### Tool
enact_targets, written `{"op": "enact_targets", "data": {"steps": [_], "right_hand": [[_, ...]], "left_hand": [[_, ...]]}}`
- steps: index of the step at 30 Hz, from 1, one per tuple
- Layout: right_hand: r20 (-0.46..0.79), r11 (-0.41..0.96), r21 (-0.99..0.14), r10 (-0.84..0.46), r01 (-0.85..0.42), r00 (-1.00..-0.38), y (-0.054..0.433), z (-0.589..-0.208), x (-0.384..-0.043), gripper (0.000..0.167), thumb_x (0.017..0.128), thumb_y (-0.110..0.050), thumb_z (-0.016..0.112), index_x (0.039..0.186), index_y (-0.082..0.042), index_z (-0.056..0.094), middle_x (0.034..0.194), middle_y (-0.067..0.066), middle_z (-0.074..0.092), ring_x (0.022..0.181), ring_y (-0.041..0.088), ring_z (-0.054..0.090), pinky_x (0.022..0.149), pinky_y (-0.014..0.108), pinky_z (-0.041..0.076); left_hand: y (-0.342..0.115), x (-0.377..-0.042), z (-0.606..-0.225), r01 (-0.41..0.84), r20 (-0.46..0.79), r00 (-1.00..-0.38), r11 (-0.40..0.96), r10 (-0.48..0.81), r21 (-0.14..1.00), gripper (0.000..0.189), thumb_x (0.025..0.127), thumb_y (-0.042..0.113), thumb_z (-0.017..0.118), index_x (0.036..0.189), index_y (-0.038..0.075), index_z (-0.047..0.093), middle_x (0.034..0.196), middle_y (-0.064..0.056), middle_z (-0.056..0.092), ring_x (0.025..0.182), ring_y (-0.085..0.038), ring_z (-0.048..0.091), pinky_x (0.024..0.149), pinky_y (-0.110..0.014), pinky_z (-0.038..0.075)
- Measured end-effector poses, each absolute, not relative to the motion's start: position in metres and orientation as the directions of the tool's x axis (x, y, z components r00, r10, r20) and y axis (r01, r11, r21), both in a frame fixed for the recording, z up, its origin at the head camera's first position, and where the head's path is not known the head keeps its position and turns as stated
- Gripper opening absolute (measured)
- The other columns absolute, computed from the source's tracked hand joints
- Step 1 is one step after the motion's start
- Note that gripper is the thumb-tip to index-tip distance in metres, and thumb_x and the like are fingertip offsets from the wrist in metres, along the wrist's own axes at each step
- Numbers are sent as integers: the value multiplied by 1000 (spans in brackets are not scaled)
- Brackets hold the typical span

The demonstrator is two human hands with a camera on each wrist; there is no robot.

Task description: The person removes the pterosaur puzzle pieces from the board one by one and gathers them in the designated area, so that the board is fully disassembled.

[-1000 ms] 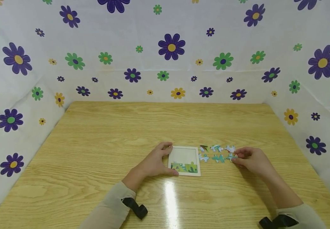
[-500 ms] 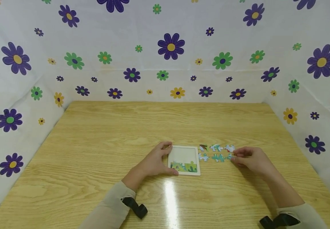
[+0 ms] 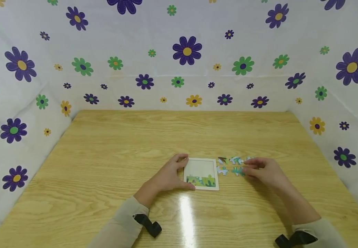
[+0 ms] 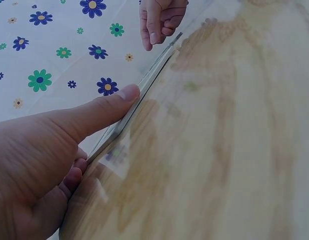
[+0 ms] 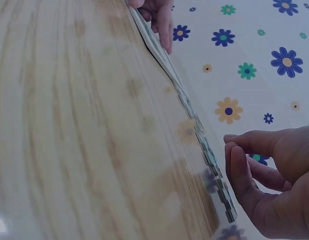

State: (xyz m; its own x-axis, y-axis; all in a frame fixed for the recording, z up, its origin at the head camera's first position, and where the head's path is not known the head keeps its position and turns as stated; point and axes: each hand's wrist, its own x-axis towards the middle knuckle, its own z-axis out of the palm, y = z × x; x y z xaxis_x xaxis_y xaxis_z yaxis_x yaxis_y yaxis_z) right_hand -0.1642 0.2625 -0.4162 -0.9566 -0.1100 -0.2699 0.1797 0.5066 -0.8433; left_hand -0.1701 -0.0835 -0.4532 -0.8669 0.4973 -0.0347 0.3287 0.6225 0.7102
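Observation:
A square puzzle tray (image 3: 201,159) with a pale rim lies flat on the table, green puzzle pieces (image 3: 208,181) fitted along its near side. My left hand (image 3: 169,175) grips its left edge, thumb by the near corner and fingertips by the far one. To the right of the tray lie loose jigsaw pieces in two rows, among them a brown-green piece (image 3: 222,160) and a teal piece (image 3: 237,171). Over the right end of the rows hovers my right hand (image 3: 267,172). Its thumb and index finger are close together, with no piece visible between them; the hand covers part of the rows.
The wooden table (image 3: 129,137) extends around the tray and pieces. A white cloth (image 3: 154,34) with flower prints stands behind it and along both sides. Black straps (image 3: 147,225) circle both sleeves.
My right hand has shifted left along the loose pieces, from the rightmost ones toward the teal piece. My left hand stays on the tray.

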Motion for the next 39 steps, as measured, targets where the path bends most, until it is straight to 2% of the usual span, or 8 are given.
{"op": "enact_targets", "data": {"steps": [4, 9, 13, 21, 28, 39], "right_hand": [[-259, 521, -838, -123, 160, -958, 256, -418, -163, 43, 92, -18, 74, 125, 7, 62, 96, 6, 64, 81, 7, 65, 73, 23, 58], [-260, 540, -831, -159, 137, -953, 244, -416, -162, 43, 90, -23, 77, 123, 3, 65, 97, 7, 63, 82, 11, 66, 70, 24, 57], [-263, 546, -828, -182, 125, -947, 235, -416, -161, 45, 88, -27, 78, 123, 0, 67, 100, 8, 65, 84, 11, 66, 70, 24, 56], [-250, 470, -877, -271, 99, -929, 213, -418, -158, 41, 90, -21, 76, 121, 4, 66, 101, 10, 63, 88, 16, 67, 75, 27, 59], [-233, 513, -856, -281, 59, -931, 195, -417, -157, 36, 87, -26, 79, 116, -6, 71, 101, 8, 67, 94, 18, 62, 76, 26, 55], [-236, 452, -891, -370, 48, -898, 171, -419, -152, 31, 89, -18, 76, 114, 0, 70, 102, 11, 65, 80, 16, 64, 72, 26, 54]], "left_hand": [[-83, -169, -451, 334, -40, -862, 627, 504, 704, 111, 71, 49, 88, 154, 1, 32, 163, -3, 27, 150, -28, 29, 117, -45, 34], [-83, -168, -450, 344, -27, -860, 618, 510, 707, 110, 71, 48, 88, 153, -1, 33, 162, -6, 28, 149, -30, 30, 116, -47, 34], [-81, -169, -455, 337, -41, -859, 625, 510, 704, 112, 70, 51, 88, 154, 1, 32, 163, -3, 27, 150, -28, 27, 118, -45, 33], [-81, -172, -458, 352, -31, -860, 635, 510, 688, 113, 70, 54, 87, 154, 2, 33, 163, -3, 27, 149, -27, 29, 118, -44, 33], [-84, -174, -453, 358, -8, -866, 629, 501, 690, 112, 70, 52, 88, 153, 0, 34, 162, -3, 29, 149, -27, 30, 117, -44, 34], [-83, -171, -455, 332, -26, -869, 621, 494, 710, 112, 70, 53, 87, 153, 1, 33, 161, -2, 30, 149, -28, 30, 117, -47, 33]]}}
